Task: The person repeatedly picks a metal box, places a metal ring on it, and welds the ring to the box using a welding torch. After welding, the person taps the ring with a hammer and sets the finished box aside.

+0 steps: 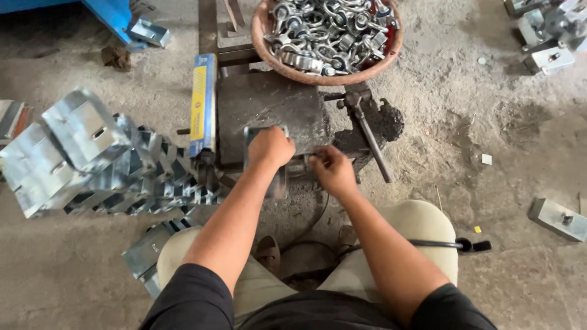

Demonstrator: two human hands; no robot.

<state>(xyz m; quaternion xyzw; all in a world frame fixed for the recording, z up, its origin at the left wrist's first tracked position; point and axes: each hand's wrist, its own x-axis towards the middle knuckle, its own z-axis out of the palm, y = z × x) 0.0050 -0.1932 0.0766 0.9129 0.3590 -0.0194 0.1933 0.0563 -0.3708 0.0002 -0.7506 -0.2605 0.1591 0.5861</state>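
Note:
My left hand (269, 147) is closed over a shiny bent metal bracket (279, 179) that rests on a dark steel block (269, 104) in front of me. My right hand (330, 169) sits just right of it, fingers pinched on a small metal part at the block's front edge; the part itself is mostly hidden. A dark handle bar (371, 145) slants down to the right of that hand.
A round basin (263, 46) full of several shiny metal fittings stands beyond the block. A long stack of galvanised brackets (92, 162) lies at left, with a blue and yellow box (203, 101) beside the block. Loose brackets (557, 217) lie on the dusty floor at right.

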